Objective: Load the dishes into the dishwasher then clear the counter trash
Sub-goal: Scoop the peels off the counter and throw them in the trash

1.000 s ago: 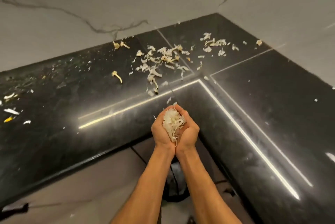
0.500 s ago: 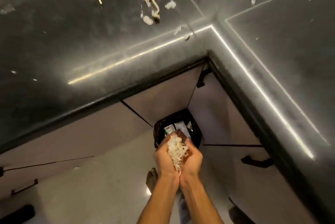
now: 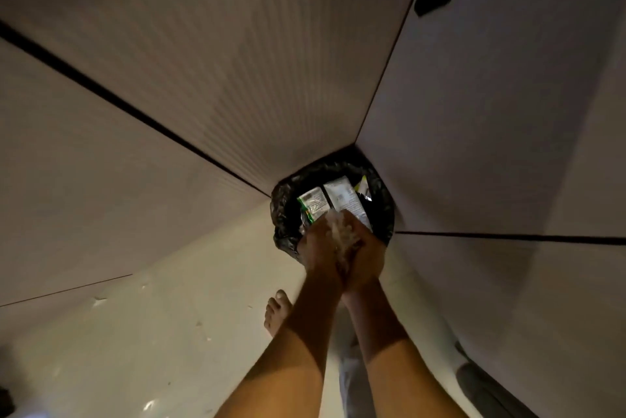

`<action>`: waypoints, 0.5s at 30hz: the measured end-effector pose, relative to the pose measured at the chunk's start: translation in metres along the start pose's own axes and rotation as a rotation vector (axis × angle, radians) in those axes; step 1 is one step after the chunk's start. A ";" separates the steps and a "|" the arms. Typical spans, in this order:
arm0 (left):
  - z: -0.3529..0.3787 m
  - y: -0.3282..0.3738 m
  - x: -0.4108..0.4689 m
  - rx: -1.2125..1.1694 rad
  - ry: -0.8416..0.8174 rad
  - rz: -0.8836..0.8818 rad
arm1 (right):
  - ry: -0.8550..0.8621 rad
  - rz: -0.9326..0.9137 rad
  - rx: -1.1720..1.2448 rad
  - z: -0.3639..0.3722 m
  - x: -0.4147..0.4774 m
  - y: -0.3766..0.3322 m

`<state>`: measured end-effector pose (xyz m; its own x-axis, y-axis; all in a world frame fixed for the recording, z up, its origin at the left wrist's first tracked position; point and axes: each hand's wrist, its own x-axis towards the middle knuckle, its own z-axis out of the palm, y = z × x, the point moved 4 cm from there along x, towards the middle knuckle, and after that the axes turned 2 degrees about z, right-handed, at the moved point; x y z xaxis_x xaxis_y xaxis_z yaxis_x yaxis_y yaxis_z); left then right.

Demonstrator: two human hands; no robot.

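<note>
step: binning desk trash | grip: left hand (image 3: 318, 251) and right hand (image 3: 367, 250) pressed together, cupped round pale shredded vegetable peelings (image 3: 342, 234) | position: peelings directly above round black-bag-lined waste bin (image 3: 280, 214), over its near rim; printed foil packets (image 3: 316, 206) inside | next (judged): part palms, load drops straight down; both hands equally near

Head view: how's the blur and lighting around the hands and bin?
Head view: dim and warm overall; the peel scraps cupped between left hand and right hand are smeared by motion blur; packets in the bin read sharper; the wide angle splays the cabinet fronts; small glare spots on the floor, bottom left.
</note>
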<state>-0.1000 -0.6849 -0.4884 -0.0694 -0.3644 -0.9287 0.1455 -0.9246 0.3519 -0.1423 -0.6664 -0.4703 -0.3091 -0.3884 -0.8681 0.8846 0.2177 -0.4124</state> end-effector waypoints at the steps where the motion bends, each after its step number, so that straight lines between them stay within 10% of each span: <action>1: 0.002 -0.005 0.014 0.034 0.003 0.042 | -0.027 -0.008 0.156 -0.007 0.019 0.007; 15: -0.004 -0.030 0.130 0.150 0.122 0.136 | 0.142 -0.041 0.046 -0.050 0.123 0.038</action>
<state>-0.1098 -0.7042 -0.6198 0.0624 -0.4792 -0.8755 -0.0035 -0.8773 0.4799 -0.1640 -0.6615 -0.6070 -0.3888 -0.2651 -0.8824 0.8842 0.1618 -0.4382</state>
